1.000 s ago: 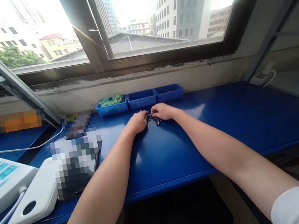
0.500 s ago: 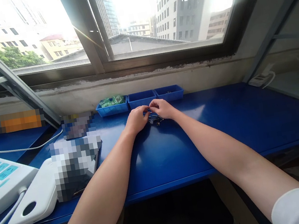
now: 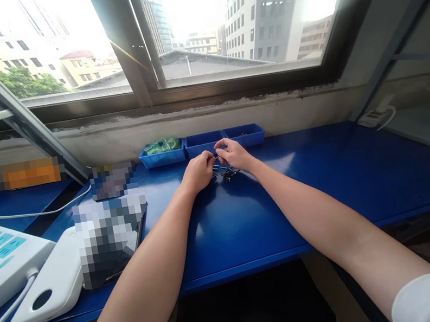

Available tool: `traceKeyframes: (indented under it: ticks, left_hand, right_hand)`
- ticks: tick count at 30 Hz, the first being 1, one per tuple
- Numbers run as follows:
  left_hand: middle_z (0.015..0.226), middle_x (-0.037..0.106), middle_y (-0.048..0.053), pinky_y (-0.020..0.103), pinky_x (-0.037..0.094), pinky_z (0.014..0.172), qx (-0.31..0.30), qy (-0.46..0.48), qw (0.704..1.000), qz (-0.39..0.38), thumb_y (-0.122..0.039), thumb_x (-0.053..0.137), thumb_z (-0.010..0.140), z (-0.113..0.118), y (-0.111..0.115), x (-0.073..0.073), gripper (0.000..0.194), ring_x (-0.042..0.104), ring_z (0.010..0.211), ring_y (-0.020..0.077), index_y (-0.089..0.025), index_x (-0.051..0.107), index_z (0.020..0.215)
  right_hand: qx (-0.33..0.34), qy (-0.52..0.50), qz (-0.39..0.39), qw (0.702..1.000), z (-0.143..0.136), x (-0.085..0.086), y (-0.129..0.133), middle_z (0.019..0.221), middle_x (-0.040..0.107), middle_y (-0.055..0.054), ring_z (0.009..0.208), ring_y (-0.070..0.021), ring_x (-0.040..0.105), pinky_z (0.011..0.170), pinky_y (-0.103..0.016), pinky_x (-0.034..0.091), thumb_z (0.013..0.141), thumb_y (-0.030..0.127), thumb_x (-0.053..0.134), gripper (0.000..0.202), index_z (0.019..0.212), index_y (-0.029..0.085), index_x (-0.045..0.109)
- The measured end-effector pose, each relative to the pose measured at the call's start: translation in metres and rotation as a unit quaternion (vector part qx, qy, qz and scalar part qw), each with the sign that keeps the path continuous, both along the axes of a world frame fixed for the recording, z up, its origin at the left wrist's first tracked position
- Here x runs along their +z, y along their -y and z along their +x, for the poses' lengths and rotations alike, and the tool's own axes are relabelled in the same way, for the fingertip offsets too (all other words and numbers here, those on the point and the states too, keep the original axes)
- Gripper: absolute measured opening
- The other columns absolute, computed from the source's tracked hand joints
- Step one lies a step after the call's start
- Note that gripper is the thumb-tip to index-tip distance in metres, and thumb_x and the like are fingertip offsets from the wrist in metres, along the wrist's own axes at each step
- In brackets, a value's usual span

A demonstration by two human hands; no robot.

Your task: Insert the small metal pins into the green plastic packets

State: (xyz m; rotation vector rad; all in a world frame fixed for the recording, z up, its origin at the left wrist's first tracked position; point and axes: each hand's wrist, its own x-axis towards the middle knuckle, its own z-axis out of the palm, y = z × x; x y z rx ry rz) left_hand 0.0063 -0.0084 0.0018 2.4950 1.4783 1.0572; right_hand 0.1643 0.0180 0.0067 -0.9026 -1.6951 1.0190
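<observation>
Fingertips of left hand and right hand pinched on a small thin piece, just above a pile of small dark parts on blue table. Three blue bins behind; bare tabletop toward front edge and right.

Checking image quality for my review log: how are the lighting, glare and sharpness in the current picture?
Head view: daylight overexposes the sky beyond the window; glare patches whiten the blue tabletop, with soft shadows below the left hand and right hand; wide-angle stretch enlarges the near forearms; small dark parts lack crisp detail; pixelated patches mask items at left.
</observation>
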Motion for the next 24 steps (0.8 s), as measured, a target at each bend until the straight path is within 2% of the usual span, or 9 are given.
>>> traceKeyframes:
  ticks: [3,6,9,13,16,19,21,24]
  left_hand:
    - [0.089,0.068,0.006,0.03,0.046,0.076,0.005,0.0,1.0,-0.022,-0.025,0.041,0.091,-0.001,-0.001,-0.001,0.02,0.063,0.084,0.0203,-0.019,0.059,0.094]
    - [0.088,0.068,0.006,0.03,0.047,0.077,0.029,0.018,0.998,-0.044,-0.024,0.04,0.091,-0.001,-0.003,-0.001,0.02,0.063,0.085,0.0202,-0.018,0.058,0.097]
    - [0.09,0.068,0.006,0.03,0.048,0.079,0.041,0.047,0.997,-0.054,-0.027,0.039,0.092,-0.001,-0.004,-0.002,0.022,0.063,0.086,0.0199,-0.018,0.058,0.099]
    - [0.101,0.068,0.008,0.031,0.047,0.086,0.065,0.089,0.993,-0.039,-0.029,0.037,0.093,-0.003,-0.007,-0.003,0.028,0.062,0.096,0.0203,-0.017,0.056,0.109]
    - [0.109,0.065,0.01,0.032,0.046,0.09,0.083,0.079,0.993,-0.022,-0.028,0.037,0.093,-0.004,-0.009,-0.003,0.029,0.06,0.102,0.0217,-0.017,0.056,0.112]
    - [0.11,0.065,0.01,0.034,0.045,0.091,0.085,0.054,0.995,-0.016,-0.025,0.037,0.092,-0.005,-0.008,-0.003,0.028,0.059,0.103,0.0224,-0.016,0.056,0.111]
    - [0.11,0.065,0.011,0.035,0.045,0.091,0.082,0.042,0.996,-0.011,-0.024,0.037,0.092,-0.004,-0.008,-0.003,0.028,0.059,0.103,0.0229,-0.016,0.057,0.11]
    - [0.11,0.065,0.011,0.035,0.045,0.091,0.082,0.025,0.996,-0.006,-0.024,0.036,0.092,-0.004,-0.007,-0.003,0.029,0.059,0.104,0.0236,-0.016,0.057,0.11]
  right_hand:
    - [-0.001,0.005,-0.018,1.0,-0.001,0.005,0.004,0.054,0.055,0.005,0.05,-0.0094,0.05,0.053,-0.023,0.043,0.081,0.035,0.058,0.018,0.084,0.018,0.051]
    - [0.007,0.008,-0.002,1.0,0.0,0.007,0.006,0.064,0.06,0.002,0.057,-0.01,0.054,0.056,-0.023,0.045,0.074,0.037,0.063,0.022,0.078,0.017,0.055]
    - [0.009,0.008,0.011,1.0,0.001,0.006,0.006,0.067,0.062,0.001,0.061,-0.0112,0.056,0.058,-0.024,0.047,0.066,0.03,0.067,0.02,0.077,0.015,0.059]
    - [-0.031,0.0,0.014,0.999,0.003,0.006,0.003,0.063,0.061,0.001,0.056,-0.0106,0.055,0.055,-0.023,0.046,0.063,0.021,0.063,0.012,0.073,0.015,0.058]
    - [-0.052,-0.021,0.003,0.998,0.005,0.007,0.0,0.056,0.058,0.003,0.052,-0.0101,0.052,0.051,-0.021,0.043,0.063,0.016,0.055,0.007,0.07,0.016,0.058]
    - [-0.061,-0.016,-0.015,0.998,0.007,0.01,-0.003,0.057,0.058,0.003,0.05,-0.0097,0.051,0.05,-0.021,0.043,0.066,0.017,0.052,0.015,0.076,0.015,0.063]
    - [-0.085,0.011,-0.006,0.996,0.008,0.012,-0.007,0.064,0.063,0.001,0.055,-0.0107,0.054,0.055,-0.023,0.046,0.068,0.018,0.053,0.019,0.081,0.015,0.065]
    - [-0.147,0.097,0.058,0.983,0.005,0.014,-0.015,0.079,0.069,-0.002,0.072,-0.0142,0.061,0.071,-0.026,0.05,0.07,0.017,0.053,0.019,0.082,0.016,0.068]
